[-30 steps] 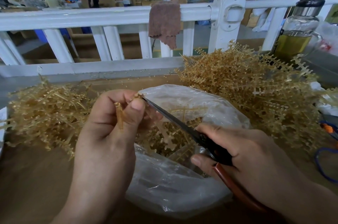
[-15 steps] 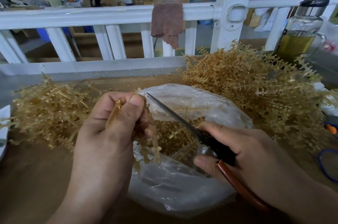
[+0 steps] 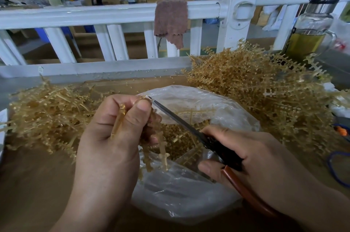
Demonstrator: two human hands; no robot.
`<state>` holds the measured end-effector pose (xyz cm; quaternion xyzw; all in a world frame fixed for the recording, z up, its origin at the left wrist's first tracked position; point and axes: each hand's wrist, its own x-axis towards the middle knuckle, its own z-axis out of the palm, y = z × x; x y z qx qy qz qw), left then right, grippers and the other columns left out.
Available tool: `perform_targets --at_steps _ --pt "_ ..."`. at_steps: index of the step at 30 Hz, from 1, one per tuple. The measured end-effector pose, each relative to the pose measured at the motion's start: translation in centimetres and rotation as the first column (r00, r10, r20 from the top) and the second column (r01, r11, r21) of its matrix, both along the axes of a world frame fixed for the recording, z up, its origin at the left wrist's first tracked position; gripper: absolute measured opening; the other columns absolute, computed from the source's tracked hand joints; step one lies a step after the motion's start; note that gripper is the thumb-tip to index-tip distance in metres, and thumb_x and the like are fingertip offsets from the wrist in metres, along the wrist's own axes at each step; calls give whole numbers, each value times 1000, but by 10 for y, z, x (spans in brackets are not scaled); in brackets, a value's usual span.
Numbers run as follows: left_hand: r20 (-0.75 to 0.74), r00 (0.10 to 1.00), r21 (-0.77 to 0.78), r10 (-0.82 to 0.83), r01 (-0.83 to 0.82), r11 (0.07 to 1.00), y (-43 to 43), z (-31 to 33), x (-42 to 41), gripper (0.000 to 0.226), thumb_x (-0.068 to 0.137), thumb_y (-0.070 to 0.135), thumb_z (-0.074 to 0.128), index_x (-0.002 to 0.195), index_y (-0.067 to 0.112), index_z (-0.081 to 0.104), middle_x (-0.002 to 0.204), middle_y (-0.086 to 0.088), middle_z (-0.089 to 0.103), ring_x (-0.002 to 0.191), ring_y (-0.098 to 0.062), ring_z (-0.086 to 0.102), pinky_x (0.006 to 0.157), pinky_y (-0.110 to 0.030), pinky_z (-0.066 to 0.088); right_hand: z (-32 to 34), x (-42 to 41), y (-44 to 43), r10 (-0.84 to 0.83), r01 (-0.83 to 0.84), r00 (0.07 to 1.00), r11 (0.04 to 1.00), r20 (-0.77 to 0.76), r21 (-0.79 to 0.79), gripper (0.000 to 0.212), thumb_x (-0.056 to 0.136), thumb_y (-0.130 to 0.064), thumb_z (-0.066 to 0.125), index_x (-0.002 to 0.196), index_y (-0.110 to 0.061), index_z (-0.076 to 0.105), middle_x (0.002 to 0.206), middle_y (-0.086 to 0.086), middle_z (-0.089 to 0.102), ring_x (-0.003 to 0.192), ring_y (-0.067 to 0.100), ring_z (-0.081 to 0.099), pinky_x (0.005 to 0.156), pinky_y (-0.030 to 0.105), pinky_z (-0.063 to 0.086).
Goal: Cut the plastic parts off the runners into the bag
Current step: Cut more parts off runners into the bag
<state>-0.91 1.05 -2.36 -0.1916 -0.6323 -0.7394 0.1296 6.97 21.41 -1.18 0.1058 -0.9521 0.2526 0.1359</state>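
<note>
My left hand (image 3: 113, 137) pinches a tan plastic runner (image 3: 161, 148) over the open clear plastic bag (image 3: 189, 194); the runner's lower branches hang down into the bag's mouth. My right hand (image 3: 251, 158) grips cutters (image 3: 217, 146) with a black body and red-brown handles. Their thin dark blades reach up and left, and the tip touches the runner at my left thumb. Small tan cut parts (image 3: 180, 137) lie inside the bag.
A big heap of tan runners (image 3: 265, 88) lies at the right, and a flatter heap (image 3: 47, 110) at the left. A white railing (image 3: 113, 14) with a brown cloth (image 3: 170, 21) runs behind. A glass bottle (image 3: 310, 29) stands at far right.
My left hand turned the runner, so its long branches now hang into the bag. The cutter tip drew back a little, then returned to the runner at my thumb.
</note>
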Motion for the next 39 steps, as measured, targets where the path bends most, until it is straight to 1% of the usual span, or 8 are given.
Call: perform_targets --at_steps 5,7,11,20,24,29,35,39 --pt "-21 1000 -27 21 -21 999 1 1 1 14 86 46 67 86 33 71 87 -7 77 62 -23 67 55 -27 53 -2 -1 0 4 -5 999 1000 -40 -20 45 82 -68 51 115 -37 53 80 -15 61 72 -1 59 60 19 47" --pt "-33 999 -18 10 -10 1000 1 1 1 12 87 43 67 86 31 71 87 -7 77 61 -24 65 56 -27 53 -2 -1 -1 0 -1 998 1000 -65 -20 44 82 -66 52 115 -36 53 80 -15 62 71 -2 59 59 16 47" --pt "-45 999 -20 -23 23 1000 1 1 0 10 88 41 66 86 32 70 88 -7 76 62 -22 64 57 -27 53 -1 -1 -1 -1 -1 996 1000 -90 -19 45 82 -65 52 115 -34 52 76 -14 63 67 0 60 53 20 46" --pt "-69 997 -14 -18 17 1000 3 0 1 9 90 40 66 84 33 69 83 -5 74 59 -20 63 55 -28 52 -1 -1 -1 32 -33 996 999 -87 -9 39 86 -61 52 113 -34 58 69 -19 57 65 -4 56 52 7 39" --pt "-74 997 -23 -14 12 1000 3 1 1 11 90 40 65 84 32 69 79 -3 72 59 -20 62 55 -29 51 -2 -1 -2 30 -32 994 999 -108 -18 42 85 -62 52 118 -35 53 75 -18 64 70 -3 60 58 12 46" --pt "-45 998 -8 -32 32 999 4 2 4 11 88 41 64 84 33 69 84 -5 74 60 -20 63 56 -25 52 0 -1 -2 26 -27 994 1000 -102 -6 40 86 -61 51 115 -34 58 71 -19 60 66 -5 57 55 6 41" --pt "2 999 57 -46 45 997 5 2 4 10 84 40 66 80 32 71 81 -8 74 58 -22 60 56 -26 51 0 0 -4 6 -7 994 1000 -105 -3 42 86 -62 49 115 -33 56 73 -17 64 67 -1 59 57 15 46" --pt "27 998 70 -52 50 996 5 1 4 11 84 39 67 80 30 72 80 -9 73 59 -22 60 55 -25 51 0 0 -4 -8 10 995 1000 -100 18 41 86 -62 47 115 -35 55 72 -19 61 66 -3 58 56 11 44"
